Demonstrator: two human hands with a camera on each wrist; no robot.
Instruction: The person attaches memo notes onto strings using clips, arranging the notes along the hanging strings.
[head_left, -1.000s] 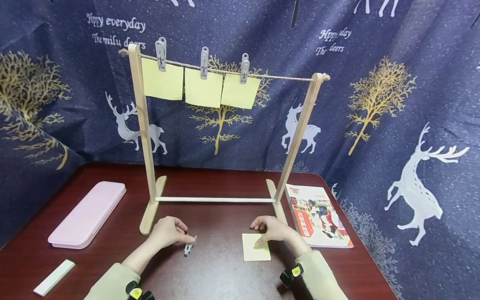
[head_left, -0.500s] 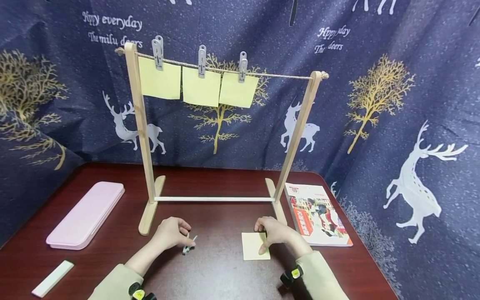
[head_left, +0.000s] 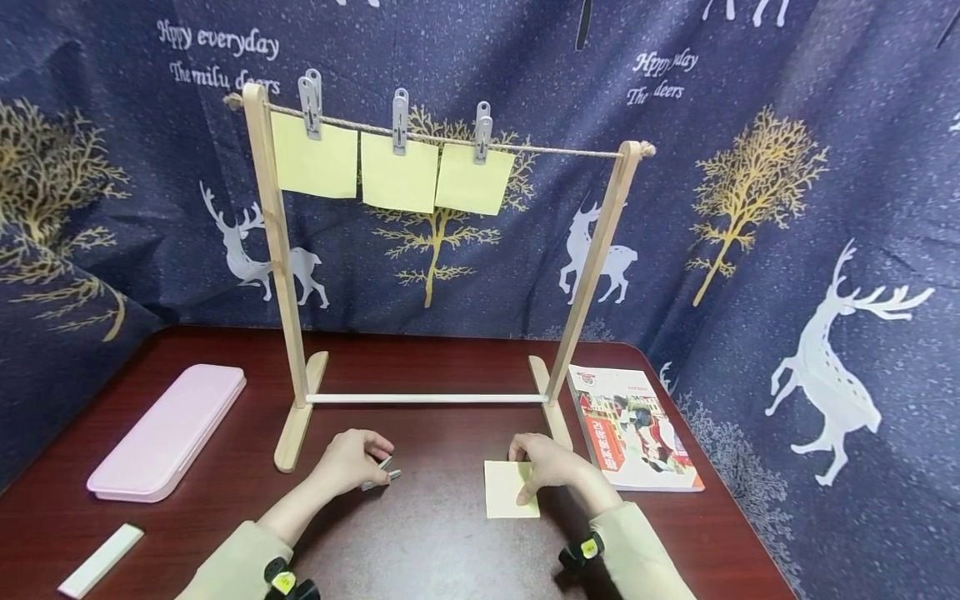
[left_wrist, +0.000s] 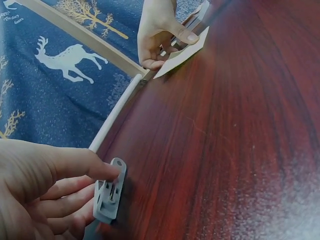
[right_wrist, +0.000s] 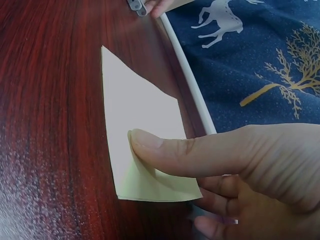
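My left hand pinches a grey clothespin between thumb and fingers, just over the table. Over to the right, my right hand grips a yellow sticky note. Its thumb presses on the paper's face and buckles it, while the other fingers lie partly hidden behind. Farther back, a wooden frame carries a cord along its top. Three yellow notes hang from that cord, the rightmost note nearest its bare stretch. A grey clothespin holds the middle note; the other two are clipped likewise.
A pink case and a white bar-shaped object lie on the left of the dark red table. At the right, a book lies beside the frame's foot. Patterned dark blue cloth hangs behind.
My left hand has lifted the clothespin slightly and turned it from upright-looking to nearly level. The right thumb has shifted toward the note's right edge. The head view has drifted slightly.
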